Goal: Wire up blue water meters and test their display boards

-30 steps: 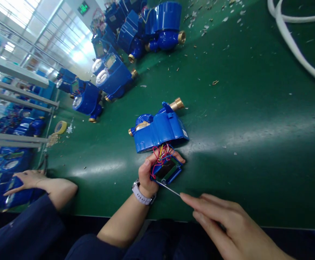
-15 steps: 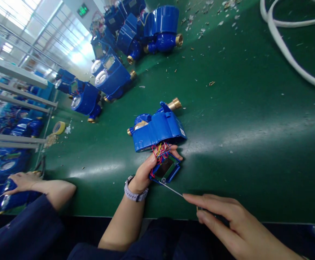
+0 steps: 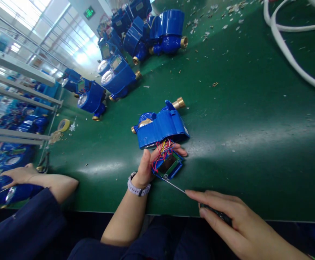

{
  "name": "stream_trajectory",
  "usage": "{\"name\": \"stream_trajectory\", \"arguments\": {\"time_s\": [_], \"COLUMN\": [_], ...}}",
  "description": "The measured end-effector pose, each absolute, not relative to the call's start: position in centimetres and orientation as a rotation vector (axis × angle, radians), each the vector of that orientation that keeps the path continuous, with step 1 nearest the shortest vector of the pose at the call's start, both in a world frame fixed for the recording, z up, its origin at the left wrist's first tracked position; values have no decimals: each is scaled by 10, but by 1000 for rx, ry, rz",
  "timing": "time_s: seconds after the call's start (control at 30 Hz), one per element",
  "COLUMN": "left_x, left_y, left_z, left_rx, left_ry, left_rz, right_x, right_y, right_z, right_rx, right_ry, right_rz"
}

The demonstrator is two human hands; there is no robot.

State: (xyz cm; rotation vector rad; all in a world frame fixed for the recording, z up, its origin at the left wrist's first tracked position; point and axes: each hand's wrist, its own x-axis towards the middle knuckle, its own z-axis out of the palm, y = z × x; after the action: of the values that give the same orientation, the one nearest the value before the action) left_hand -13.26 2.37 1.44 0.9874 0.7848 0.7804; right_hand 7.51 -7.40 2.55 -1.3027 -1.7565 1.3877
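My left hand [image 3: 145, 168] supports a blue-framed circuit board [image 3: 169, 164] from beneath, its fingertips showing past the far side and its thumb raised. Red, yellow and white wires [image 3: 165, 148] run from the board into the open housing of a blue water meter [image 3: 161, 126] with brass ends, lying on the bench. My right hand [image 3: 227, 215] grips a screwdriver [image 3: 217, 213] by its black handle, forefinger stretched along the shaft. The screwdriver's tip meets the near corner of the board, by a small round part; whether it sits in a screw is too small to tell.
More blue water meters [image 3: 119, 77] stand at the back left. A tape roll [image 3: 63, 125] lies near scraps on the green bench [image 3: 241, 151]. A white cable [image 3: 289, 54] loops at the right. At the left, a co-worker's hand [image 3: 20, 176] holds a thin tool over other meters.
The view has shifted slightly, moving the scene a little to the right. My left thumb has lifted away from the wires. The screwdriver stays at the board's corner, with more of its handle showing.
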Motion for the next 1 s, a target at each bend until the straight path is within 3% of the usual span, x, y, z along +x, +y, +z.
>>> {"name": "stream_trajectory", "arguments": {"time_s": [0.37,0.83,1.0], "left_x": [-135,-185,-187], "left_y": [22,45,53], "left_z": [10,16,15], "left_rx": [1007,1288,1304], "left_ry": [868,550,535], "left_rz": [856,257,251], "right_x": [73,81,82], "right_y": [-70,-68,-67], "right_z": [24,27,30], "right_rx": [-1295,-1337,-1357], "right_ry": [-1750,-1697,-1707], "right_rz": [1399,1443,1446]}}
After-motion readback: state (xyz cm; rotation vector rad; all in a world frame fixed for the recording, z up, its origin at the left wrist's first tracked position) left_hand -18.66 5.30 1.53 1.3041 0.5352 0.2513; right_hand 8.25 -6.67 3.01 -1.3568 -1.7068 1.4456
